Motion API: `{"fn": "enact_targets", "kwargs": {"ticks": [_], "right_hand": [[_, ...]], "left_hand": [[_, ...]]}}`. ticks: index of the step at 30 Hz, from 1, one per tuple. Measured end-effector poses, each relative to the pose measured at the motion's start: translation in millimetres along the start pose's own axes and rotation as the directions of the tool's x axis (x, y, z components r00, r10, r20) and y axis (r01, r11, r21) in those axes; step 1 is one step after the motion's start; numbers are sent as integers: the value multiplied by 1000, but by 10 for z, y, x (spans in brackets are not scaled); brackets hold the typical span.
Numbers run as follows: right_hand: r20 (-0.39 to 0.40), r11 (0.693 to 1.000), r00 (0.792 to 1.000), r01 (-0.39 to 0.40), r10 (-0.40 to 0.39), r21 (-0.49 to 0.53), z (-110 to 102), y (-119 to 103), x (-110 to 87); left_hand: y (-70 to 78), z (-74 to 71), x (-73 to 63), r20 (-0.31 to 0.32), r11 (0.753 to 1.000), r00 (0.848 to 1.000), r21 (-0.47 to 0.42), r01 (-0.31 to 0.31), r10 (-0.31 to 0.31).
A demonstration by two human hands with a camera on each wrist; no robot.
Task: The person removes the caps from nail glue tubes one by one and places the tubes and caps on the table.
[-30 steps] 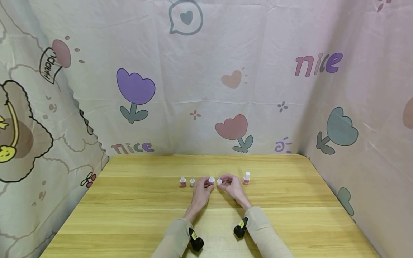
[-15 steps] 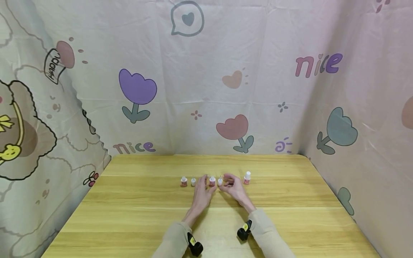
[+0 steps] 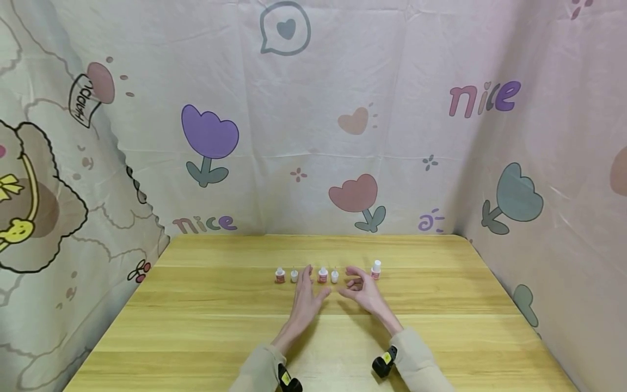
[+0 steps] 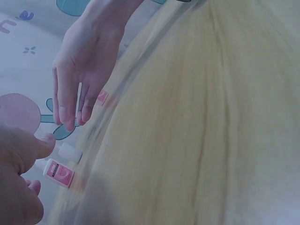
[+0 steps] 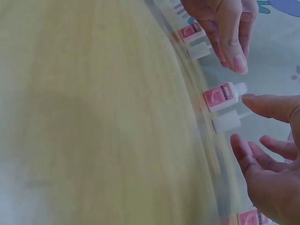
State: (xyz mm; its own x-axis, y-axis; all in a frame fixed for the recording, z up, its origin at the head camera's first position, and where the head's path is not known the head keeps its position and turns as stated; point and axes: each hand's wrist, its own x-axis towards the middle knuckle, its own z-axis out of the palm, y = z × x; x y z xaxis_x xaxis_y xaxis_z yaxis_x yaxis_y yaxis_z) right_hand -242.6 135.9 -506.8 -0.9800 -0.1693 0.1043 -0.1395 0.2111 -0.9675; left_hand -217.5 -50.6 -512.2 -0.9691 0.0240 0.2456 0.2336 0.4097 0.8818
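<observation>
Cloth [image 3: 274,120], pale and tulip-printed, is hanging behind a yellow wood-grain table [image 3: 220,332]. Left to right, a squat pink-labelled white plastic bottle [image 3: 280,276], a white stemmed plastic cap [image 3: 294,277], a matching uncapped bottle [image 3: 323,276], a second stemmed cap [image 3: 334,277] and a white-capped pink-labelled bottle [image 3: 375,270] are standing. The left hand [image 3: 305,304] is reaching between the first cap and matching bottle, the right hand [image 3: 367,295] between the last two, each grip gaping, thumb parted from fingers.

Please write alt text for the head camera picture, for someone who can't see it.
A person's left hand and right hand, both empty, flank a small open bottle and a white cap on a wood-grain table. A second open bottle and second cap stand left, a capped bottle right.
</observation>
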Motion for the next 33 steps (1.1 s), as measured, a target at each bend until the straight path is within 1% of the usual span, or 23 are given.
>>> {"fn": "enact_targets", "kwargs": {"ticks": [8,13,18,20,25,30,33], "right_hand": [[29,999,999,16,-15,-30,-133,1,-124],[51,999,999,18,-16,-31,-239,-3,-209],[56,1000,998,10,-9,-20,-347,-3,-285],[61,1000,998,18,-16,-25,-391,1,-311],[70,998,997,45,-42,-33,-505,25,-369],[69,997,995,74,-72,-21,-617,72,-409],[66,996,995,83,-81,-25,-687,97,-426]], "left_hand": [[28,-69,-77,40,999,998,-11,-40,41],[56,-99,-121,49,997,996,-27,-68,69],[72,-107,-170,71,996,994,-38,-83,86],[79,-105,-189,79,996,993,-44,-80,83],[94,-72,-219,61,993,992,-53,-106,109],[92,6,-230,30,984,986,-67,-164,167],[84,65,-237,38,981,982,-75,-180,184]]}}
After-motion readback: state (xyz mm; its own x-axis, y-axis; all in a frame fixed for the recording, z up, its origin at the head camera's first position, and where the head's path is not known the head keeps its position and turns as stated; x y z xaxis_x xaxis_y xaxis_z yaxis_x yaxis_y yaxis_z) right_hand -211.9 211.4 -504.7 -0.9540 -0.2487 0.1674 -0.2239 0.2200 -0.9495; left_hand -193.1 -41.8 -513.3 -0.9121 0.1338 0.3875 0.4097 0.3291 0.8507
